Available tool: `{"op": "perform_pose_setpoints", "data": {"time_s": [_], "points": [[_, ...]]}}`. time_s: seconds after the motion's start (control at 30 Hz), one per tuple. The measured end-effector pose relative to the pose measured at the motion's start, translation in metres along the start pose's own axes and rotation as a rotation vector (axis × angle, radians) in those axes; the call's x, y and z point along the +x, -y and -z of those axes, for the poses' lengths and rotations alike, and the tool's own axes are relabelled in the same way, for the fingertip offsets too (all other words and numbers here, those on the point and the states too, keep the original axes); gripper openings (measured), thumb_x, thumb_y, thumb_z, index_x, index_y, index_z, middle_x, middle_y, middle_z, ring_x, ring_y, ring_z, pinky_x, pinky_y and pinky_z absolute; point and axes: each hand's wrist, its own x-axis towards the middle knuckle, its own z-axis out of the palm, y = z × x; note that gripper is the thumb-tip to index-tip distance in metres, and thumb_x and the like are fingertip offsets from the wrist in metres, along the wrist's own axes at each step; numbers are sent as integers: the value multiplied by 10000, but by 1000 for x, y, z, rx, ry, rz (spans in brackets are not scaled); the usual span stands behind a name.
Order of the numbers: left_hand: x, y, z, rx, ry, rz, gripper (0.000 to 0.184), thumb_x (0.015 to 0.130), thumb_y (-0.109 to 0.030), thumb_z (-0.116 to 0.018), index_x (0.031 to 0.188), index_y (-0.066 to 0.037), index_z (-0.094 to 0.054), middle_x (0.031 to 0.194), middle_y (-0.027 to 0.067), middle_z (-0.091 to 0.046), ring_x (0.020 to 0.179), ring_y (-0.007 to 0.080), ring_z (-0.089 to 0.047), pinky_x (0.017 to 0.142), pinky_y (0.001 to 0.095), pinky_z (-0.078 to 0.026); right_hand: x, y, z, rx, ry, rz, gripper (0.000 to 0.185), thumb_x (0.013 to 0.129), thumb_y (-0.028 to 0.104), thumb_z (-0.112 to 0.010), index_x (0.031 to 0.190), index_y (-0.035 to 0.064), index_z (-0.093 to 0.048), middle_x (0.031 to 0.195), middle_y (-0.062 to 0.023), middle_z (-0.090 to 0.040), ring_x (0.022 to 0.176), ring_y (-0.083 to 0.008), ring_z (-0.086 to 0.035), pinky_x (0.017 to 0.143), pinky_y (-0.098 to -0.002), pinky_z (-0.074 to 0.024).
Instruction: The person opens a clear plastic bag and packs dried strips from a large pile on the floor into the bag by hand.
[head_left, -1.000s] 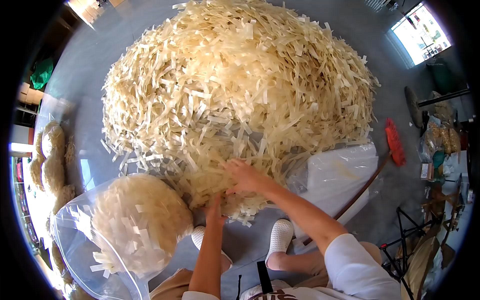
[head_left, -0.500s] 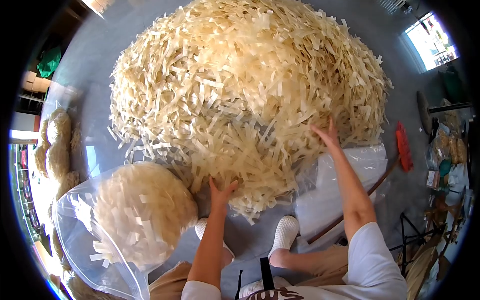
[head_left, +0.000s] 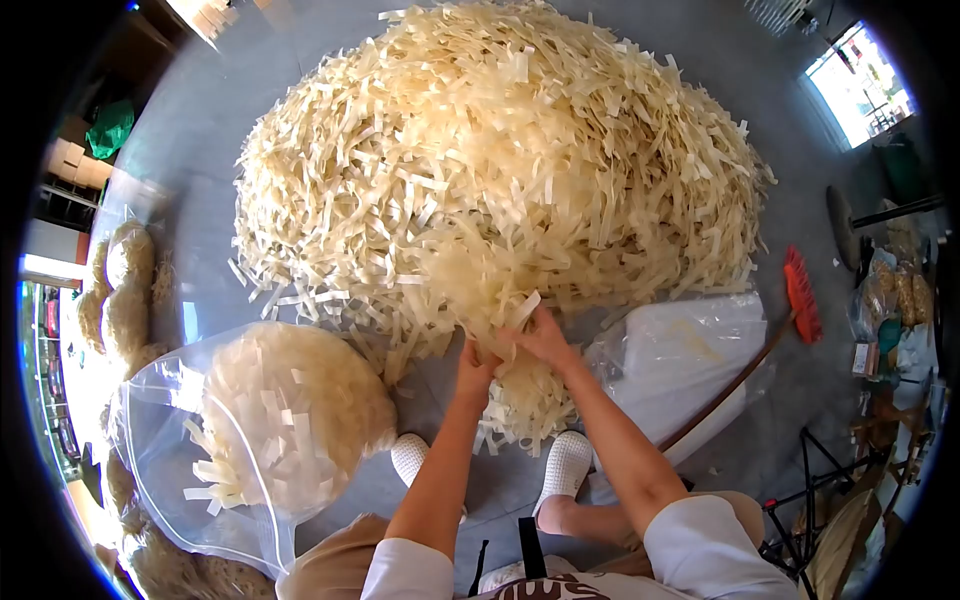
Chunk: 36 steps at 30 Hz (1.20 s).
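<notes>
A large heap of pale yellow flat strips [head_left: 560, 150] spreads over the floor in front of me. At its near edge my left hand [head_left: 478, 366] and my right hand [head_left: 540, 338] are close together, fingers curled round a bunch of strips [head_left: 478, 285] that fans out beyond them. Some fingers are hidden among the strips. Below the hands, by my white shoes [head_left: 565, 462], lies a small clump of loose strips [head_left: 530, 402]. To the left stands a clear plastic bag [head_left: 160, 470], partly filled with the same strips.
Flat white plastic bags [head_left: 690, 345] lie stacked on the right, with a long brown handle across them. A red broom head [head_left: 802, 295] is at its far end. Filled bags [head_left: 128, 285] line the left side. Black metal legs [head_left: 805, 500] stand at lower right.
My hands were apart and spread at the heap's near edge. They have come together in front of me, and strips are now gathered between them.
</notes>
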Motion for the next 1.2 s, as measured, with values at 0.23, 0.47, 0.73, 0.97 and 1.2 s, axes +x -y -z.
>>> {"op": "perform_pose_setpoints", "data": {"time_s": [0.23, 0.47, 0.73, 0.97, 1.2], "points": [[-52, -41, -22, 88, 37, -158, 581, 729, 110, -516, 1269, -65, -391, 1175, 48, -527, 1061, 141, -514, 863, 256, -424, -28, 38, -17, -26, -45, 34, 764, 622, 164, -763, 1260, -4, -378, 1211, -145, -462, 1124, -222, -459, 945, -331, -374], [-104, -122, -59, 256, 96, -450, 762, 699, 184, -340, 1399, -86, -205, 1178, 37, -499, 992, 108, -501, 817, 209, -407, -62, 140, -35, 67, -86, 361, 768, 633, 76, -728, 1293, 39, -338, 1183, -128, -464, 1073, -212, -478, 879, -321, -432], [-223, -269, -77, 552, -15, -767, 775, 704, 162, -352, 1407, -128, -203, 1035, 14, -526, 755, 56, -459, 672, 154, -386, -133, 328, -106, 11, 39, 612, 723, 696, 144, -700, 1299, 47, -314, 1188, -132, -471, 1060, -206, -494, 851, -329, -455], [-303, -362, -16, 317, -113, -1097, 435, 759, 133, -475, 1160, -38, -471, 1042, 48, -593, 921, 132, -573, 806, 264, -468, -129, 387, -223, 232, 320, 916, 738, 632, 74, -690, 1277, 40, -331, 1144, -100, -476, 1069, -180, -477, 910, -302, -426], [-315, -324, 159, 873, -297, -886, 506, 722, 92, -547, 1205, -39, -470, 1154, 96, -538, 1022, 199, -542, 866, 293, -438, -121, 292, -287, -132, 519, 860, 852, 592, 207, -789, 1296, 49, -336, 1266, -187, -400, 1190, -315, -387, 994, -360, -334]]}}
